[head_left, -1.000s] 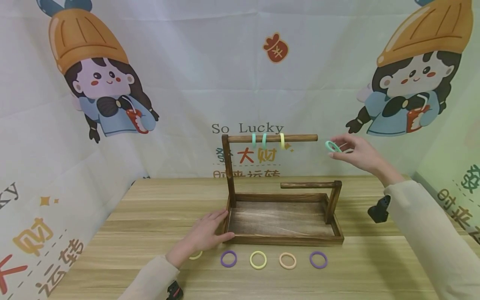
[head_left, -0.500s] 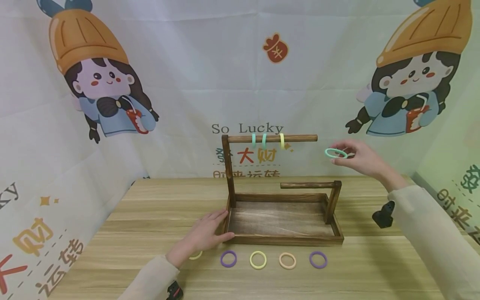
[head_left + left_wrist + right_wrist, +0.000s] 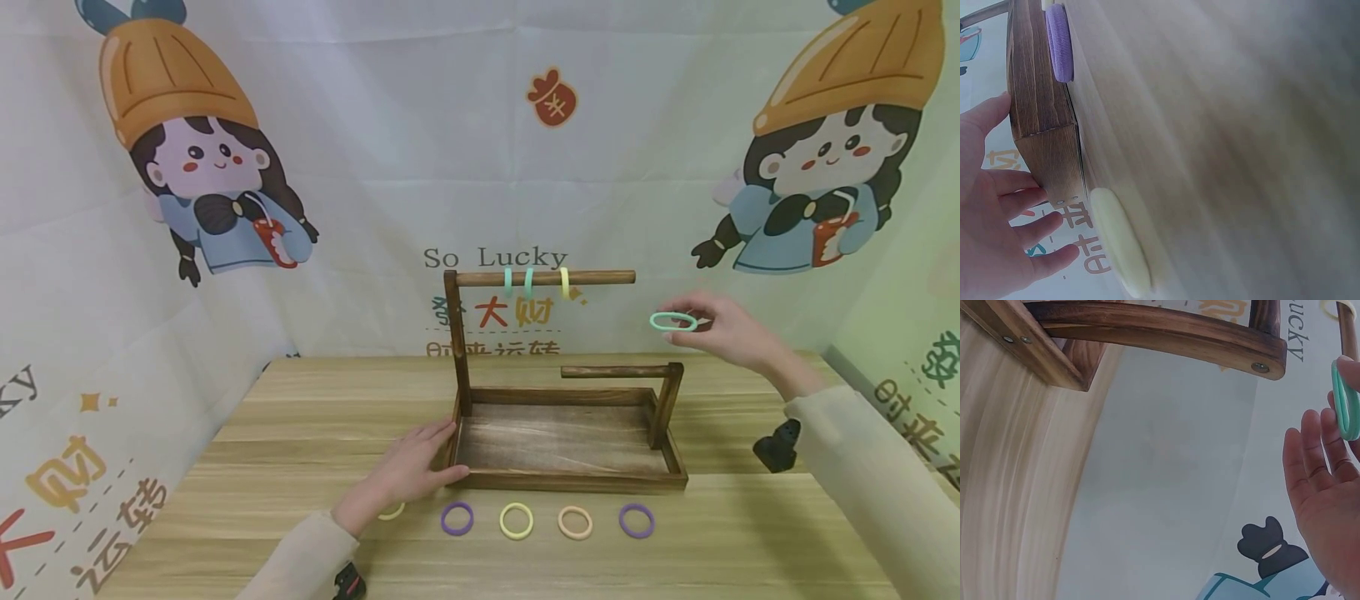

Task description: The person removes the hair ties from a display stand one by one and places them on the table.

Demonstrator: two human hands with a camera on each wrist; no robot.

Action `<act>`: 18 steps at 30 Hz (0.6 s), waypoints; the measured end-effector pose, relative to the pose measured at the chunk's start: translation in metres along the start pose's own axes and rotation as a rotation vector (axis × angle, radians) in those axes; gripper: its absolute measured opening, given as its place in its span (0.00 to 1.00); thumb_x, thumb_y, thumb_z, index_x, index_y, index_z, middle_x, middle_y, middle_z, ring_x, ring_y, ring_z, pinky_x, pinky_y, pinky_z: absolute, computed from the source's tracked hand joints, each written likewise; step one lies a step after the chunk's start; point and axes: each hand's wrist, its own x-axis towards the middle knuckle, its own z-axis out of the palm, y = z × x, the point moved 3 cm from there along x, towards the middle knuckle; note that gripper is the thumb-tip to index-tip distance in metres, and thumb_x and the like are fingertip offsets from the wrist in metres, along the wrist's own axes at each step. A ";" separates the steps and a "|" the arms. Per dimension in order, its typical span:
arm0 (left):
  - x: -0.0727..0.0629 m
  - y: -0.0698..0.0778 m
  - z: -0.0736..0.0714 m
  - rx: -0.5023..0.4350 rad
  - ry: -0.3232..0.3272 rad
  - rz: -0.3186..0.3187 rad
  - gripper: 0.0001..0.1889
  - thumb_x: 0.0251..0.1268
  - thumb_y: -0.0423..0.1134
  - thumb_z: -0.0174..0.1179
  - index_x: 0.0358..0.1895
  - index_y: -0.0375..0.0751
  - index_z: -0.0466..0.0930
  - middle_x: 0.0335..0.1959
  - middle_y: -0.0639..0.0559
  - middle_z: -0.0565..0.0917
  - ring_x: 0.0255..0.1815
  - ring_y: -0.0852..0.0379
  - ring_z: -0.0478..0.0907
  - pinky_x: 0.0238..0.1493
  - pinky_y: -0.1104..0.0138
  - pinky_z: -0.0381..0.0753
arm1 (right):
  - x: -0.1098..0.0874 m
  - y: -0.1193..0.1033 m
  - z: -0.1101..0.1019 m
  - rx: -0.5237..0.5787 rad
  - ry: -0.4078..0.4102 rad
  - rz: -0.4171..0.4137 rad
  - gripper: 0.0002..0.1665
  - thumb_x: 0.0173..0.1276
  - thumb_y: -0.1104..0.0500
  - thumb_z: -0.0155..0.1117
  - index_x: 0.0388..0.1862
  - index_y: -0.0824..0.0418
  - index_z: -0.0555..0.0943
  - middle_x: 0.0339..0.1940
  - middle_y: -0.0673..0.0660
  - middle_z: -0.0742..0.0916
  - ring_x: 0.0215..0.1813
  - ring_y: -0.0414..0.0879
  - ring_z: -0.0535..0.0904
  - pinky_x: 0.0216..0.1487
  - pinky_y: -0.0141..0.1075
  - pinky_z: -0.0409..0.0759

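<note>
Mint green, a hair tie (image 3: 667, 329) lies nearly level, pinched between the thumb and fingers of the right hand (image 3: 723, 329), apart from the wooden rack (image 3: 555, 437) and to the right of its upper bar (image 3: 603, 277), a little lower than that bar's free end. The left hand (image 3: 412, 462), fingers spread and relaxed, rests against the rack's left front corner. Two mint ties (image 3: 528, 283) and a yellow tie (image 3: 565, 283) hang on the upper bar, above the lower bar (image 3: 615, 371). Along the surface (image 3: 300, 433) before the rack lie a half-hidden yellow tie, a purple tie (image 3: 457, 534), another yellow one, a peach tie (image 3: 575, 537) and a second purple one.
</note>
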 end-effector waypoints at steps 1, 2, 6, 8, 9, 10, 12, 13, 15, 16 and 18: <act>0.000 0.000 0.000 -0.001 -0.001 0.000 0.38 0.56 0.59 0.52 0.62 0.33 0.60 0.62 0.39 0.62 0.60 0.36 0.57 0.56 0.44 0.56 | -0.001 0.000 0.001 -0.002 0.000 -0.009 0.21 0.58 0.62 0.62 0.50 0.67 0.74 0.38 0.60 0.76 0.34 0.45 0.72 0.29 0.32 0.72; 0.000 0.000 0.000 -0.002 -0.001 0.000 0.38 0.56 0.59 0.53 0.62 0.33 0.60 0.62 0.39 0.62 0.60 0.36 0.57 0.56 0.44 0.56 | -0.002 0.000 0.002 -0.006 0.000 -0.018 0.20 0.58 0.62 0.62 0.50 0.67 0.74 0.38 0.60 0.76 0.34 0.45 0.72 0.29 0.32 0.73; 0.000 0.000 0.000 -0.004 -0.001 -0.001 0.38 0.56 0.58 0.53 0.62 0.32 0.60 0.62 0.39 0.62 0.60 0.36 0.58 0.57 0.45 0.56 | -0.006 -0.001 0.005 -0.007 -0.008 -0.032 0.20 0.58 0.61 0.63 0.49 0.65 0.75 0.38 0.58 0.75 0.35 0.46 0.72 0.30 0.32 0.73; 0.000 0.001 0.000 -0.002 0.002 0.001 0.38 0.56 0.58 0.53 0.62 0.32 0.61 0.61 0.38 0.63 0.60 0.37 0.58 0.57 0.46 0.56 | -0.008 -0.002 0.006 -0.010 -0.013 -0.042 0.20 0.58 0.61 0.63 0.49 0.65 0.75 0.37 0.56 0.75 0.35 0.45 0.71 0.30 0.32 0.73; 0.000 0.001 0.000 0.000 0.003 0.002 0.38 0.56 0.58 0.53 0.62 0.32 0.61 0.61 0.38 0.63 0.60 0.37 0.58 0.57 0.46 0.56 | -0.009 -0.003 0.007 -0.007 -0.015 -0.046 0.20 0.58 0.61 0.63 0.49 0.65 0.75 0.37 0.56 0.75 0.35 0.45 0.71 0.30 0.32 0.73; 0.000 0.001 0.000 0.002 0.004 0.002 0.38 0.56 0.58 0.53 0.62 0.32 0.61 0.61 0.38 0.63 0.60 0.37 0.58 0.57 0.47 0.56 | -0.010 -0.003 0.008 -0.005 -0.016 -0.050 0.20 0.57 0.61 0.63 0.49 0.65 0.75 0.37 0.56 0.75 0.34 0.45 0.71 0.29 0.32 0.73; -0.001 0.001 -0.001 0.004 0.005 0.001 0.38 0.56 0.59 0.53 0.62 0.32 0.61 0.61 0.38 0.63 0.60 0.37 0.58 0.57 0.47 0.57 | -0.012 -0.004 0.009 -0.005 -0.017 -0.057 0.20 0.57 0.62 0.64 0.49 0.65 0.75 0.36 0.55 0.75 0.33 0.45 0.71 0.29 0.31 0.73; -0.001 0.001 -0.001 0.003 0.005 -0.001 0.38 0.56 0.59 0.53 0.62 0.32 0.61 0.61 0.38 0.63 0.60 0.37 0.58 0.57 0.47 0.57 | -0.013 -0.004 0.009 -0.003 -0.018 -0.061 0.19 0.57 0.62 0.64 0.49 0.65 0.75 0.36 0.56 0.75 0.33 0.45 0.71 0.29 0.31 0.73; 0.000 0.001 -0.001 0.002 0.004 -0.005 0.38 0.56 0.59 0.53 0.62 0.32 0.61 0.61 0.38 0.63 0.60 0.37 0.58 0.57 0.47 0.56 | -0.015 -0.005 0.010 0.006 -0.023 -0.068 0.19 0.57 0.63 0.64 0.48 0.64 0.75 0.36 0.55 0.75 0.33 0.44 0.71 0.28 0.31 0.74; 0.000 0.001 -0.001 0.001 0.003 -0.006 0.38 0.56 0.59 0.53 0.62 0.32 0.61 0.61 0.38 0.63 0.60 0.37 0.58 0.57 0.46 0.56 | -0.016 -0.006 0.011 0.004 -0.023 -0.072 0.19 0.56 0.64 0.64 0.48 0.64 0.75 0.36 0.55 0.75 0.32 0.44 0.72 0.28 0.31 0.74; 0.000 0.001 -0.001 -0.001 0.003 -0.007 0.38 0.56 0.59 0.53 0.62 0.32 0.61 0.61 0.38 0.63 0.60 0.37 0.58 0.57 0.46 0.56 | -0.018 -0.007 0.012 0.000 -0.024 -0.081 0.19 0.56 0.64 0.64 0.48 0.63 0.76 0.37 0.54 0.75 0.33 0.43 0.72 0.28 0.31 0.74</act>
